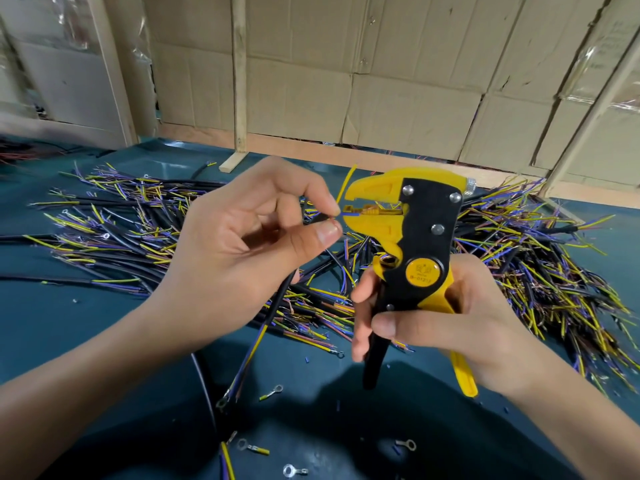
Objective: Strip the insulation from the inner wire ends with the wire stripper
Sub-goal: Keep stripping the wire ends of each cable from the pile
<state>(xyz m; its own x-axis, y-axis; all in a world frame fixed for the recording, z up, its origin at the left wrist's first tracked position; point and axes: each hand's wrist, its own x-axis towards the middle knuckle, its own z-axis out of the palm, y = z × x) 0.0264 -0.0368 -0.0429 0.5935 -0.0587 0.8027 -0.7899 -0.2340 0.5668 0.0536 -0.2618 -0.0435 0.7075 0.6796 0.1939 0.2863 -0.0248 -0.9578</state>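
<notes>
The left hand (pixel 242 244) is held up over the middle of the worktop (pixel 69 341). Its thumb and first finger pinch a thin blue wire (pixel 343 213) right at its tip. The other fingers (pixel 277 178) are curled loosely. A yellow wire (pixel 346 185) sticks up just beside the pinch. Both thin wires come out of a black cable (pixel 282 299) that hangs down from under the hand toward the near edge of the worktop.

The right hand (pixel 460 327) grips the two handles of the wire stripper (pixel 415 237), with its fingers wrapped round them and the thumb lying across the front. The wire stripper is yellow and black and stands upright, with its head pointing left at the left hand. The mouth of the tool is partly open, and the end of the blue wire goes into it.

Behind the hands, a big pile of cut cables (pixel 138 230) lies spread over the worktop from the left side to the right side. Their ends show yellow, blue and brown wires. Small metal ring ends (pixel 249 446) and tiny blue bits lie near the front edge. A cardboard wall (pixel 381 81) with wood strips stands along the far edge of the worktop.
</notes>
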